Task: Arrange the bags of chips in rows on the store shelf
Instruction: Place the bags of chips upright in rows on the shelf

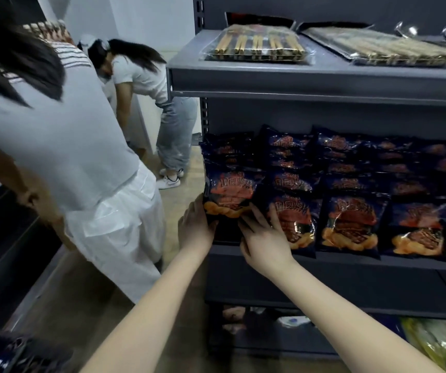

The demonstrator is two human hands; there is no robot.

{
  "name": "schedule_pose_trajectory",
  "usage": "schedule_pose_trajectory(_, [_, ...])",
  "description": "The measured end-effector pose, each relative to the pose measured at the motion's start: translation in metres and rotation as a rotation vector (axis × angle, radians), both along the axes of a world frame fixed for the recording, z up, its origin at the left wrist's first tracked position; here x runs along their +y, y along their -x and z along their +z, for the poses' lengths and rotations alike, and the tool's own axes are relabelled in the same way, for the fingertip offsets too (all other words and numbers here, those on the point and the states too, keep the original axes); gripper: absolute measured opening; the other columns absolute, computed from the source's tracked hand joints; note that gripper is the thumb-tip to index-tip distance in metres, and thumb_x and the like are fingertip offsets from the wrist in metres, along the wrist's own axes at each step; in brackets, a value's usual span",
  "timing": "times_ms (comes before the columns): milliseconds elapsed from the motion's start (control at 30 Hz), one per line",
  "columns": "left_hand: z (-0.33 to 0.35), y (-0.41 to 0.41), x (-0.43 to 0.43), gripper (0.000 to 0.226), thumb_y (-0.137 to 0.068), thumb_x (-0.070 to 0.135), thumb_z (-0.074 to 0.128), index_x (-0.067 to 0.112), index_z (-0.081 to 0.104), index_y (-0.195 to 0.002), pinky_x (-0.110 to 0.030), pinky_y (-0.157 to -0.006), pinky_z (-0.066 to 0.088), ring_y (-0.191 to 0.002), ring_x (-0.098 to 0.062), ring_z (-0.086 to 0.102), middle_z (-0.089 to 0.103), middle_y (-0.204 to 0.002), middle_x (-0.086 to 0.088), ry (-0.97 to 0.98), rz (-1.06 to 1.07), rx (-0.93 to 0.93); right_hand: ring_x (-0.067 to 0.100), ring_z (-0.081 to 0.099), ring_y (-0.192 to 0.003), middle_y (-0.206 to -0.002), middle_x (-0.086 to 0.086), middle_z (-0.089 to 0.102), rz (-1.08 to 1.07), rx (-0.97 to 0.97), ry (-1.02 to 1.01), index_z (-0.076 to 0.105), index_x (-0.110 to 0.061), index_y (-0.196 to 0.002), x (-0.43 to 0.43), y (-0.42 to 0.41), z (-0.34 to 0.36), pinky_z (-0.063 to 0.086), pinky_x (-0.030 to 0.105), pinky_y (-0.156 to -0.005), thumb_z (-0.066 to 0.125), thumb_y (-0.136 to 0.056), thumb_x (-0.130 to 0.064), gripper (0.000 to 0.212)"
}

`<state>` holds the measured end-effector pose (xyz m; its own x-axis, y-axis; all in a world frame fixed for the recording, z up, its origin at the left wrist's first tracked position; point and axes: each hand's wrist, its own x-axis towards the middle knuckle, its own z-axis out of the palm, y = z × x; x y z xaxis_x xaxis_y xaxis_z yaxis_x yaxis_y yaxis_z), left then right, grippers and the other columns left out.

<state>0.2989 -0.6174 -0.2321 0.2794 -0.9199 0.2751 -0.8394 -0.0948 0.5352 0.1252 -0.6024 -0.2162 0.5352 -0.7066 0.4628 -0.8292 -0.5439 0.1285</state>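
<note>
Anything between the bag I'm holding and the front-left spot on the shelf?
Nothing visible does. The held bag, gripped by the left hand, hangs over the bare front-left corner of the shelf. The neighbouring bag stands just right, partly under the right hand.

A person in a grey top and white trousers point(82, 162) is bending forward close by on the left, and a second person point(146, 84) is stooping farther back. Packs of chopsticks point(256, 45) are lying flat up top, and green packets point(431, 340) are sitting low on the right.
</note>
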Motion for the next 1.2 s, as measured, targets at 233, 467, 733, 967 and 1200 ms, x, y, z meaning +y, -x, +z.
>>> schedule_pose_trajectory(233, [-0.011,0.002,-0.008,0.066,-0.085,0.044,0.056,0.018,0.029,-0.140,-0.046,-0.090,0.045,-0.112,-0.032,0.052,0.052,-0.127,-0.009,-0.090,0.061,0.048,0.027,0.056,-0.120,-0.114,0.004,0.068,-0.029,0.073,-0.013,0.070,-0.017,-0.110,-0.009,-0.001,-0.005,0.016,0.055,-0.112,0.078,-0.060,-0.031,0.052])
schedule_pose_trajectory(467, [-0.018,-0.003,-0.001,0.068,-0.088,0.045,0.052,0.016,0.026,-0.144,-0.046,-0.089,0.044,-0.113,-0.035,0.052,0.052,-0.131,-0.011,-0.098,0.021,0.074,0.026,0.048,-0.128,-0.125,0.005,0.062,0.046,0.085,0.011,0.066,-0.017,-0.117,-0.016,0.008,-0.015,0.016,0.054,-0.113,0.074,-0.071,-0.029,0.048])
schedule_pose_trajectory(733, [-0.022,-0.006,0.007,0.067,-0.081,0.061,0.040,0.017,0.042,-0.132,-0.046,-0.087,0.047,-0.108,-0.030,0.056,0.058,-0.122,-0.008,-0.039,0.015,0.131,0.027,0.039,-0.135,-0.129,0.005,0.059,0.083,0.041,-0.005,0.061,-0.016,-0.121,-0.014,0.011,-0.019,0.008,0.055,-0.114,0.065,-0.078,-0.022,0.044])
schedule_pose_trajectory(967, [-0.021,-0.003,0.007,0.075,-0.081,0.048,0.060,0.016,0.030,-0.142,-0.047,-0.094,0.045,-0.115,-0.032,0.053,0.054,-0.130,-0.011,-0.061,0.065,0.139,0.026,0.038,-0.135,-0.127,0.004,0.061,0.099,0.026,-0.004,0.063,-0.016,-0.118,-0.013,0.013,-0.017,0.012,0.056,-0.114,0.067,-0.076,-0.021,0.043])
schedule_pose_trajectory(1200, [-0.016,0.004,0.012,0.087,-0.071,0.040,0.071,0.013,0.030,-0.143,-0.047,-0.092,0.045,-0.115,-0.033,0.052,0.053,-0.129,-0.014,-0.008,0.067,0.136,0.025,0.034,-0.138,-0.125,0.003,0.061,0.103,0.011,-0.017,0.064,-0.017,-0.117,-0.010,0.014,-0.015,0.007,0.054,-0.115,0.059,-0.081,-0.023,0.037])
